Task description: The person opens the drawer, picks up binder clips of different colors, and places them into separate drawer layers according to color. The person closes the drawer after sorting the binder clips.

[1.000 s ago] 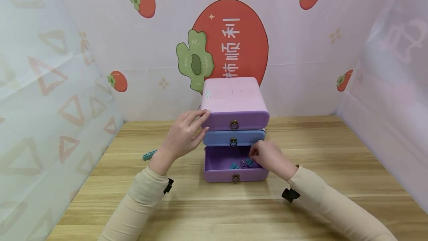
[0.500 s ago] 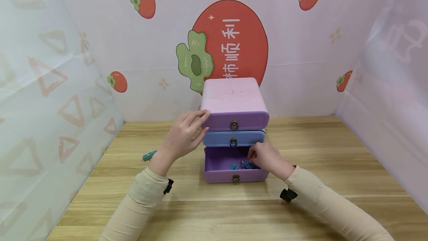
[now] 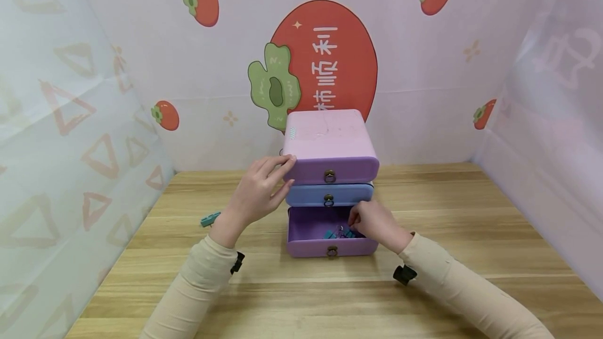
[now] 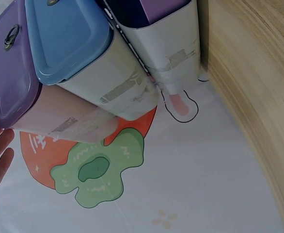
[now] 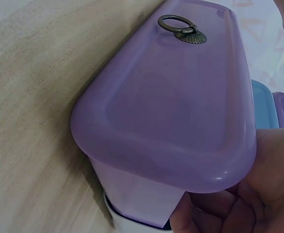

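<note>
A small three-tier drawer unit [image 3: 330, 130] stands mid-table, with a pink top, a purple top drawer [image 3: 306, 170] and a blue middle drawer [image 3: 306, 193]. Its purple bottom drawer [image 3: 306, 248] is pulled out. Inside lie teal binder clips [image 3: 330, 234] with wire handles. My left hand [image 3: 256, 187] touches the top drawer's left front corner, fingers extended. My right hand [image 3: 377, 221] reaches over the bottom drawer's right side, curled fingers pinching a teal clip [image 3: 349, 234]. In the right wrist view, the drawer front [image 5: 171, 97] partly hides those fingers.
Another teal clip [image 3: 210, 218] lies on the wooden table [image 3: 301, 297], left of the unit beside my left wrist. Brass ring pulls [image 3: 332, 250] hang on the drawer fronts. A printed cloth backdrop [image 3: 226, 67] rises behind and along both sides.
My right hand has lowered slightly and shifted a little left in the bottom drawer, and the clip at its fingertips has come down beside the other. My left hand stays put.
</note>
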Motion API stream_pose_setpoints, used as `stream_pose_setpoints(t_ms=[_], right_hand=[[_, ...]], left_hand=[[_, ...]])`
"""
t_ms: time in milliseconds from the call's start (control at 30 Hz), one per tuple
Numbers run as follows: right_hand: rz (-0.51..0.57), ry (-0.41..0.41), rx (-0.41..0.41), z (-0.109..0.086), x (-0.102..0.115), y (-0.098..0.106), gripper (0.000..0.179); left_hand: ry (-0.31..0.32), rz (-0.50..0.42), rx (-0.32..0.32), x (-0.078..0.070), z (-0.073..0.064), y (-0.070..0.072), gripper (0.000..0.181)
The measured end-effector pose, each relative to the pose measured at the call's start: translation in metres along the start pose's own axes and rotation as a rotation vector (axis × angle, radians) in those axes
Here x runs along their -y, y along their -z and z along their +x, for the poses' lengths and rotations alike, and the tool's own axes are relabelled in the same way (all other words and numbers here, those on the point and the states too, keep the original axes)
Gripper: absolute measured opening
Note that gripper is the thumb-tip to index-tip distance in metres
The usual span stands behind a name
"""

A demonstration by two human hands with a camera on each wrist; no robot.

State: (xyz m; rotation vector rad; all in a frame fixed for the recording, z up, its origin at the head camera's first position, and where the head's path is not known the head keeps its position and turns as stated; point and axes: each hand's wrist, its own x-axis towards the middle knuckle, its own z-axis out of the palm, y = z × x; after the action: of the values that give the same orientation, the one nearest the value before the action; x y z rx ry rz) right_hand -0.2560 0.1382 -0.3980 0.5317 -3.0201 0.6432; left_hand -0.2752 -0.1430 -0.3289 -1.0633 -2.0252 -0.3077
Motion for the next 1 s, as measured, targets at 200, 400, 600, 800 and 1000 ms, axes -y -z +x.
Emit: stream_pose_setpoints(t_ms=[200,400,600,800,1000], right_hand=[[-0.004,0.004,-0.023,0.0,-0.001,0.0,0.014],[-0.008,-0.008,-0.035,-0.001,-0.001,0.001,0.009],[-0.01,-0.027,-0.055,-0.005,0.002,0.005,0.005],[-0.011,0.005,-0.101,-0.01,0.005,0.011,0.008],[-0.006,0.009,-0.145,-0.016,0.006,0.017,0.01]], left_hand=[[0.0,-0.005,0.001,0.0,0.0,0.0,0.042],[0.003,-0.012,0.0,-0.001,0.0,0.0,0.042],[0.003,-0.019,-0.001,-0.001,0.0,0.001,0.042],[0.004,-0.021,-0.002,-0.001,0.0,0.001,0.042],[0.004,-0.016,-0.001,-0.001,0.0,0.001,0.043]])
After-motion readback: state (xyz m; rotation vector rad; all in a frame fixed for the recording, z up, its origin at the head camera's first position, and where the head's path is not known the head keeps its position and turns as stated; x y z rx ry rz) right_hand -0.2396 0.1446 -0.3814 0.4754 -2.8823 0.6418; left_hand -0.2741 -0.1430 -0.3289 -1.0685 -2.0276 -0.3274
